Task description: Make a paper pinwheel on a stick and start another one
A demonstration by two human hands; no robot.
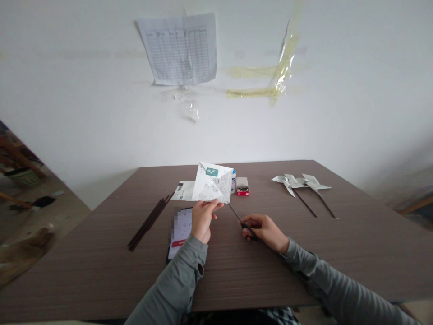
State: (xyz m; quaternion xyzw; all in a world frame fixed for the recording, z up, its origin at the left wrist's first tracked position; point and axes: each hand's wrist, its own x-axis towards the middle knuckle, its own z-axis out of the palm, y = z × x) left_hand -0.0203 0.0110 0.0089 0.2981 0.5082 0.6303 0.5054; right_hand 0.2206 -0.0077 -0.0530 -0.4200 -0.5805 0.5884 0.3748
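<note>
My left hand [203,221] pinches a square of printed white paper [219,178] by its bottom edge and holds it up above the table. Diagonal lines cross the sheet, and a green patch is printed near its top. In my right hand [267,231] is a pair of dark scissors [236,213], fingers wrapped round the handles. The blade tips meet the paper's lower right corner; whether they are parted there is too small to tell. Behind the held sheet lies another piece of printed paper [181,191], partly covered.
A phone [182,228] lies beside my left forearm, with dark sticks [150,223] to its left. Behind the paper stand a blue-capped bottle [233,181] and an open red box [242,192] of small pieces. Two paper pinwheels [287,184] on sticks rest at right. A wall [243,135] borders the table's back.
</note>
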